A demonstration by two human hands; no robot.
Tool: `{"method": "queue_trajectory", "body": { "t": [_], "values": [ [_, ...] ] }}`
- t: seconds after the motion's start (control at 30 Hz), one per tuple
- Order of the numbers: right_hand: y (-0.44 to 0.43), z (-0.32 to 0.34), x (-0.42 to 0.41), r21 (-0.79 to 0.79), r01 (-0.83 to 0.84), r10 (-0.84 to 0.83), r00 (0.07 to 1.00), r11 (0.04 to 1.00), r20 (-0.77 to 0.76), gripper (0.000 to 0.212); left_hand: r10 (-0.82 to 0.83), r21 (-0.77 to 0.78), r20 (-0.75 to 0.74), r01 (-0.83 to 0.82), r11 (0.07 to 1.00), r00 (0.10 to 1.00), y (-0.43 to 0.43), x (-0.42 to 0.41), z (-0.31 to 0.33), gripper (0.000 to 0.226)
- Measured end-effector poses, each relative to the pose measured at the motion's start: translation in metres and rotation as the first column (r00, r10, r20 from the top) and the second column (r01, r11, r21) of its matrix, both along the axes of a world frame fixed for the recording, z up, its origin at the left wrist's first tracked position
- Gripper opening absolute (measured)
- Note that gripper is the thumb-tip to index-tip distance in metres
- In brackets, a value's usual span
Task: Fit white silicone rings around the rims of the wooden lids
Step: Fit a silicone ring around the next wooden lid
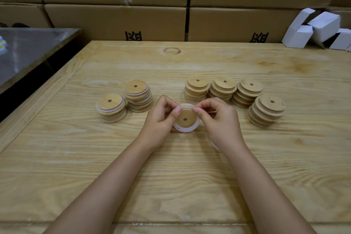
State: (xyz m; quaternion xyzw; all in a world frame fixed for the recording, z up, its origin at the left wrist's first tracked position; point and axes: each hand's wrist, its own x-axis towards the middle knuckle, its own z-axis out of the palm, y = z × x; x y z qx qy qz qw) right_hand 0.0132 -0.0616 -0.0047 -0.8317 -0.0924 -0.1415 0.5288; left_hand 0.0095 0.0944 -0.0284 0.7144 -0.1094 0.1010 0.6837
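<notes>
While both hands work at its far edge, the round wooden lid (pixel 187 118) with a small centre hole sits low over the pale wooden bench (pixel 171 176), midway between the stacks; whether it touches the bench I cannot tell. The left hand (pixel 161 118) grips the lid's side with curled fingers, its thumb tip on the rim. The right hand (pixel 218 119) pinches the white silicone ring (pixel 190 129) at the top between thumb and forefinger.

The ring shows as a wide white band along the near side, so it looks only partly seated. The likeliest fault, I judge, is the stretched ring snapping back off the rim if either thumb lifts before the far section is seated, since silicone is springy. An uneven pull could also twist the band so it lies rolled rather than flat.

Two ringed stacks (pixel 137 95) on the left and four bare stacks (pixel 222 89) on the right stand near, and a jerked wrist could topple them.
</notes>
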Motion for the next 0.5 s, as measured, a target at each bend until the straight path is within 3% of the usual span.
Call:
{"method": "queue_trajectory", "body": {
  "t": [0.23, 0.5],
  "values": [
    [-0.0013, -0.0014, 0.0021, -0.04, -0.018, 0.018, 1.0, 0.999, -0.01, 0.006, 0.052, -0.002, -0.02, -0.052, 0.999, 0.998, -0.0011, -0.0001, 0.0032, 0.018],
    [-0.0073, 0.0002, 0.0037, -0.028, -0.057, 0.054, 0.992, 0.998, -0.11, 0.008, -0.012, -0.068, -0.13, 0.003, 0.998, 0.991, -0.0002, -0.0011, 0.0076, 0.015]
  ]
}}
